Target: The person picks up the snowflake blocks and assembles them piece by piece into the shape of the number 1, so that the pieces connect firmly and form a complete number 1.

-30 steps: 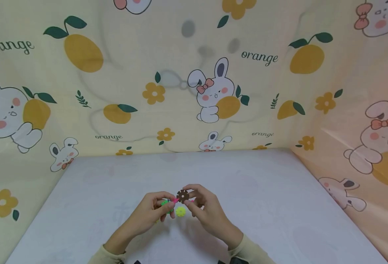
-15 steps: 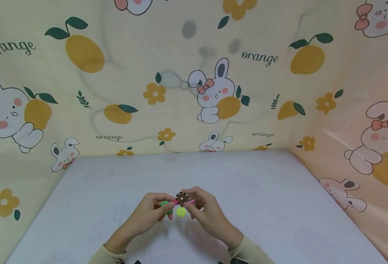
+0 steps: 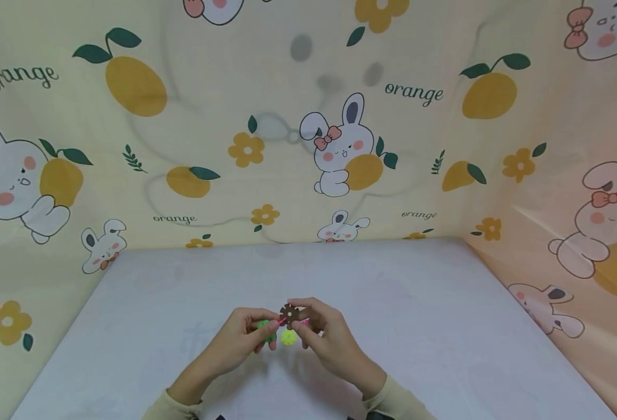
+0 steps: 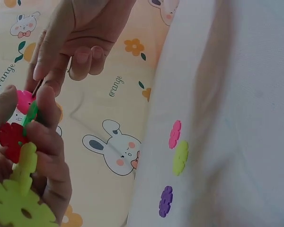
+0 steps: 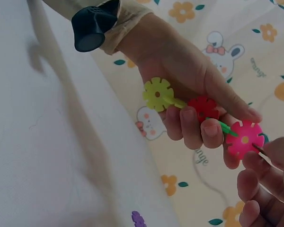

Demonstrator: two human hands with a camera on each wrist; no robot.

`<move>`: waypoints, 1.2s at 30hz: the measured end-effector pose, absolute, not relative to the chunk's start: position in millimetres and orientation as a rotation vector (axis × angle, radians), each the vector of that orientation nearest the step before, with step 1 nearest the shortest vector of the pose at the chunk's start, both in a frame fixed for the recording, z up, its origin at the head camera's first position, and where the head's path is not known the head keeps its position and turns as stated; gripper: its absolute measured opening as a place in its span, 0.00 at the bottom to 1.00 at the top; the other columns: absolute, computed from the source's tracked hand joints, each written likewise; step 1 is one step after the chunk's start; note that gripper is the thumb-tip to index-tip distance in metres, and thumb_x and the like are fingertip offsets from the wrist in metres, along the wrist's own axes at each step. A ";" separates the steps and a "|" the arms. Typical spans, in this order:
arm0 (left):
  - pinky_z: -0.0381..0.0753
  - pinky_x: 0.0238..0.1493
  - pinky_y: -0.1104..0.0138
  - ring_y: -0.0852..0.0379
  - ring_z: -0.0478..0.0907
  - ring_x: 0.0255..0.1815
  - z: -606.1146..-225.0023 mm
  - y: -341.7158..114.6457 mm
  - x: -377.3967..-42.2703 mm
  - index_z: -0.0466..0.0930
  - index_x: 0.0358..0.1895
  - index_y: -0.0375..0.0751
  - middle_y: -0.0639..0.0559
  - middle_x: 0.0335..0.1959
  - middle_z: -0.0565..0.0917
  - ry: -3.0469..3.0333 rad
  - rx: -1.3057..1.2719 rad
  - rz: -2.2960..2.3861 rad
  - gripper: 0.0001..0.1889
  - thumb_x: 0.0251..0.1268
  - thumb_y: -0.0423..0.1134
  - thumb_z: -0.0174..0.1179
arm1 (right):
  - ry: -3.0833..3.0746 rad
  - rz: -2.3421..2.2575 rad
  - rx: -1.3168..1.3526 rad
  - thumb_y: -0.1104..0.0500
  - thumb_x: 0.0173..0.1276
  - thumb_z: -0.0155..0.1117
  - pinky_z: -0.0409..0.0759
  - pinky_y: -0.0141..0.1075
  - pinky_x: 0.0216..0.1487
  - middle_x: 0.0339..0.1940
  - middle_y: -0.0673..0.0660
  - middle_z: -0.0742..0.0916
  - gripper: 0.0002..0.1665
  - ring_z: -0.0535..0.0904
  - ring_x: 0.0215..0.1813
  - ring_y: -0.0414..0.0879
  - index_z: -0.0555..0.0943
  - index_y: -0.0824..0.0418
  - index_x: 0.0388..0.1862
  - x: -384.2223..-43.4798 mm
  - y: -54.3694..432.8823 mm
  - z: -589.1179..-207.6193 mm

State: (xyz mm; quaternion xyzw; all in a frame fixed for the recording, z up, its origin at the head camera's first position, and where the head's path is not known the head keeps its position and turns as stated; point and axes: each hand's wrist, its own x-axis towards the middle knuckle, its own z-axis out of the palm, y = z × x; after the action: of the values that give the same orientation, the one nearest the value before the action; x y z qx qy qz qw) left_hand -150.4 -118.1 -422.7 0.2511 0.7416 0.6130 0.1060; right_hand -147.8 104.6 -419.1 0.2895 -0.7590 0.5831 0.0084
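Hands barely lowered, pinching notched plastic snowflake discs.

Loose discs beside bare table

Cartoon bunny backdrop: tabletop play booth

At nine o'clock we see our left hand pinching joined snowflake discs, lime, red, green and pink. Our right hand hangs at eleven. Toward four o'clock, three loose discs lie on the white table.
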 end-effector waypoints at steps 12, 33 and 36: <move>0.70 0.20 0.75 0.67 0.68 0.19 -420.0 -117.8 -149.1 0.76 0.62 0.34 0.51 0.25 0.78 2.125 0.591 1.807 0.18 0.83 0.42 0.47 | -2.378 1.836 0.857 0.62 0.76 0.59 0.83 0.38 0.29 0.44 0.64 0.89 0.19 0.78 0.22 0.41 0.77 0.58 0.64 -149.9 106.7 -420.8; 0.69 0.18 0.76 0.68 0.65 0.16 -418.0 -118.4 -148.9 0.75 0.54 0.31 0.57 0.22 0.76 2.127 0.671 1.844 0.17 0.83 0.43 0.45 | -2.528 1.725 0.560 0.56 0.76 0.61 0.77 0.30 0.31 0.50 0.66 0.86 0.16 0.82 0.31 0.50 0.81 0.58 0.59 -189.1 133.8 -449.1; 0.69 0.18 0.77 0.68 0.65 0.16 -417.1 -118.3 -148.6 0.74 0.54 0.32 0.57 0.22 0.76 2.125 0.657 1.844 0.17 0.83 0.43 0.45 | -2.552 1.673 0.495 0.57 0.75 0.62 0.78 0.30 0.36 0.51 0.65 0.87 0.15 0.84 0.36 0.52 0.82 0.58 0.57 -196.2 141.0 -454.4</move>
State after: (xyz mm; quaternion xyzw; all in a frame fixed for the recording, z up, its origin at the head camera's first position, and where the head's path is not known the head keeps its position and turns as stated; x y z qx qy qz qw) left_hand -148.6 -118.3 -417.1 0.2256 0.7296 0.6331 0.1261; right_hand -196.2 141.0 -454.4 0.1601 -0.8252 0.5411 0.0253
